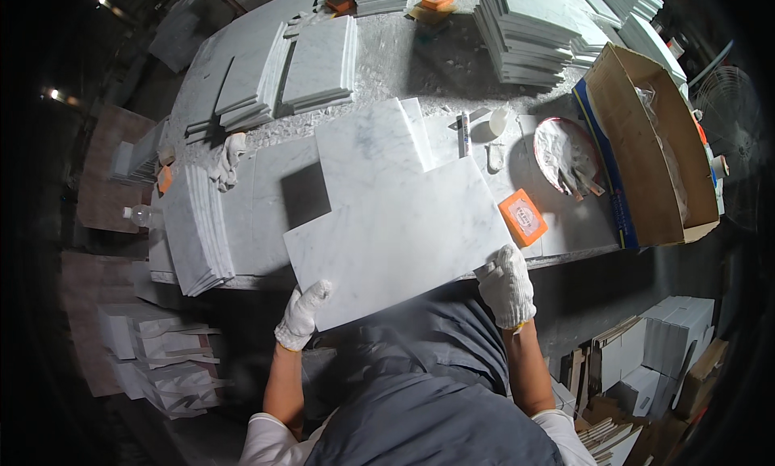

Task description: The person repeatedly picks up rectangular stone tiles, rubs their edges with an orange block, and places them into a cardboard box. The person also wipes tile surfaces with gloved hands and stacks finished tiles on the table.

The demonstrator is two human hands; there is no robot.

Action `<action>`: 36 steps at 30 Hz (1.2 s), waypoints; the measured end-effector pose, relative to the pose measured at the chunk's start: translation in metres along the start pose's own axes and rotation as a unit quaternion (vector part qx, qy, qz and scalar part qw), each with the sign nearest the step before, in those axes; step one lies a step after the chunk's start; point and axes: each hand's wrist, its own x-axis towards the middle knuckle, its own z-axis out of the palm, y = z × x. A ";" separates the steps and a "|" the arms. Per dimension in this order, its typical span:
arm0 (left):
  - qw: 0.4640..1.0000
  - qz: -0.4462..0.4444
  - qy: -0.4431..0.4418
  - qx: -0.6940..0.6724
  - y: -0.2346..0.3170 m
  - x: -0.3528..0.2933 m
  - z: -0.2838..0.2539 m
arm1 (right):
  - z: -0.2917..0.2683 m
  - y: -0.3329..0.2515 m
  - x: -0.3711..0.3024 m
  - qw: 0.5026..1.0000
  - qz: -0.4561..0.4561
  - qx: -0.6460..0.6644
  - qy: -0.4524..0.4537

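Note:
A white marble tile [395, 232] with faint grey veins is held tilted at the near edge of the table. My left hand [304, 314], in a white knitted glove, grips its near left corner. At its right end, my right hand [507, 287], gloved alike, closes on the edge. Behind it lies another marble tile [363, 147], partly covered by the held one. An orange block [523, 218] with a pale label rests just beyond my right hand. Farther back are a marker-like tube [464, 135], a small pale cup [498, 124] and a round dish of white paste [565, 155].
Tile stacks stand at the left [206, 228], the back left [319, 62] and the back right [525, 38]. An open cardboard box [646, 135] occupies the table's right side. A crumpled glove [229, 161] lies left. White boxes [666, 337] sit below right, and a fan [731, 115] stands far right.

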 end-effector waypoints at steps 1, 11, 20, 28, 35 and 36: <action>1.000 -0.004 -0.007 0.005 0.001 0.000 -0.001 | 0.000 0.001 0.000 0.999 -0.029 -0.001 0.022; 0.998 -0.016 0.058 0.014 -0.025 0.008 -0.006 | -0.045 -0.002 0.003 0.781 0.292 0.491 0.250; 0.994 -0.045 0.092 -0.049 -0.017 0.005 0.008 | -0.033 -0.079 0.120 0.962 -0.252 -0.022 -0.097; 0.991 -0.036 0.043 -0.123 -0.018 0.004 0.014 | -0.054 -0.077 0.096 0.943 -0.271 -0.071 -0.182; 0.996 -0.031 0.035 -0.074 -0.053 0.001 -0.019 | -0.077 -0.010 0.068 0.969 0.077 0.236 0.019; 0.997 -0.028 0.043 -0.051 -0.057 0.000 -0.023 | -0.073 0.003 0.072 0.982 0.055 0.171 0.051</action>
